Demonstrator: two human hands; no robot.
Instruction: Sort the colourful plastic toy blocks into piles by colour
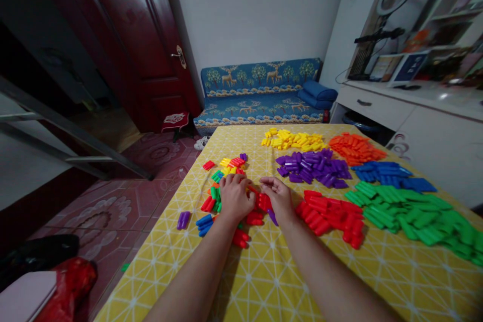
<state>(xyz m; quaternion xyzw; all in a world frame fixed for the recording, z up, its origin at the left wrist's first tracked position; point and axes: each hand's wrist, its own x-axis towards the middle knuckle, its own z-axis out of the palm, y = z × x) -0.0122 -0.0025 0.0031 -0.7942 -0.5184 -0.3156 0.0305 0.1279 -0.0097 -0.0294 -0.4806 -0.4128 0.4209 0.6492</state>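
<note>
My left hand [234, 200] lies palm down over a loose pile of mixed plastic toy pieces, its fingers spread and resting among them. Green and red pieces [212, 201] show at its left, and blue pieces [204, 224] below these. My right hand [279, 199] is turned on its side with the fingers curled in. Against its palm side are red pieces [264, 202] and a purple piece [272, 217]; what lies inside the fingers is partly hidden. More red pieces [255, 219] sit on the cloth between both hands.
Sorted heaps of yellow [294, 139], orange [354, 148], purple [315, 167], blue [385, 173], green [418, 214] and red pieces [332, 215] cover the right side of the yellow tablecloth [249, 282]. A purple piece [183, 220] lies near the left edge. Beyond stands a blue sofa [260, 93].
</note>
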